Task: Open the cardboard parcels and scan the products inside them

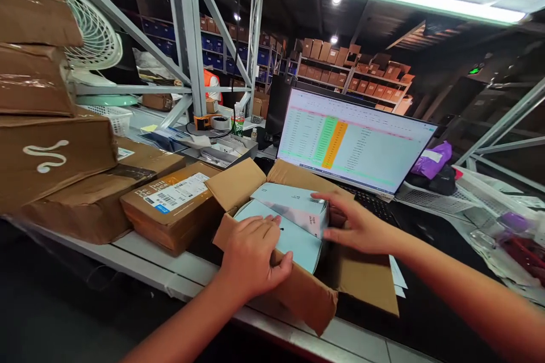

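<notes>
An open cardboard carton (293, 298) stands in front of me with its flaps folded outward. Inside lie light blue boxes (298, 241), one with a pale pink and grey printed band and small dark lettering. My left hand (251, 252) rests over the carton's near left side, its bent fingers lying on the nearer blue box and its thumb apart, by the front wall. At the right end of the blue boxes, my right hand (357, 221) has thumb and index finger spread, touching or close to their edge. Its other fingers are partly hidden.
A taped parcel (170, 204) with a shipping label sits left of the carton, beside stacked brown boxes (55, 153) and a fan (91, 28). Behind are a monitor (353, 136) and keyboard (374, 204). A purple bag (432, 160) lies right. Metal posts (187, 28) rise behind the bench.
</notes>
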A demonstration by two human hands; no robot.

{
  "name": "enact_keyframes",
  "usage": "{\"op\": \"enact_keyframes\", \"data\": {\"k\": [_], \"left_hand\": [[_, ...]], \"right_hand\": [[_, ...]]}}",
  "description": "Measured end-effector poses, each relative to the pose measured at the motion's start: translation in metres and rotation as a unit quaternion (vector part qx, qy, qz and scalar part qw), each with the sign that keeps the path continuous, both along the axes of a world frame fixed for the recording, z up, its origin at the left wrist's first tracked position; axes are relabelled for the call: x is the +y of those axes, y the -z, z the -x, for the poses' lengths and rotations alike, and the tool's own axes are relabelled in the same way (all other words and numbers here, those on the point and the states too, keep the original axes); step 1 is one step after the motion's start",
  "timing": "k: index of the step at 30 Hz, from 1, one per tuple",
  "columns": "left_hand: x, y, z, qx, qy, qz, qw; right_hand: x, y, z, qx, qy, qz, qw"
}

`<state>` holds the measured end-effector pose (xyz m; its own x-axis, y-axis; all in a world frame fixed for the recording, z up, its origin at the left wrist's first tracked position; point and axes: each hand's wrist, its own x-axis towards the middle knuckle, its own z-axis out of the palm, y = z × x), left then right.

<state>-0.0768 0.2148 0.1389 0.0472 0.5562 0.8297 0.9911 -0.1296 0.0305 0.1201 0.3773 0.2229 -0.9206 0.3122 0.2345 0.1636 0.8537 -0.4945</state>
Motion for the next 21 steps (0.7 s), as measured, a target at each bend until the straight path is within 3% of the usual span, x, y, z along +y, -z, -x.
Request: {"op": "enact_keyframes", "data": {"k": [6, 10, 13, 16, 19, 21], "left_hand": [[-0.008, -0.008, -0.006, 0.011, -0.026, 0.036, 0.999], [-0.015, -0.016, -0.016, 0.045, -0.035, 0.048, 0.997], [-0.016, -0.021, -0.021, 0.074, -0.034, 0.057, 0.995], [-0.013, -0.023, -0.021, 0.094, -0.053, 0.077, 0.991], [-0.011, -0.022, -0.02, 0.087, -0.096, 0.114, 0.985], [-0.011, -0.024, -0.019, 0.071, -0.108, 0.16, 0.979]], "right_hand": [[-0.012, -0.004, 0.014, 0.11, 0.148, 0.028, 0.982], [-0.011, -0.009, 0.006, 0.204, 0.145, 0.097, 0.964], [-0.017, -0.009, 0.005, 0.235, 0.152, 0.087, 0.956], [-0.02, -0.024, 0.003, 0.255, 0.16, 0.062, 0.952], [-0.019, -0.059, -0.032, 0.349, 0.196, 0.032, 0.916], [-0.019, -0.078, -0.078, 0.436, 0.254, -0.04, 0.862]]}}
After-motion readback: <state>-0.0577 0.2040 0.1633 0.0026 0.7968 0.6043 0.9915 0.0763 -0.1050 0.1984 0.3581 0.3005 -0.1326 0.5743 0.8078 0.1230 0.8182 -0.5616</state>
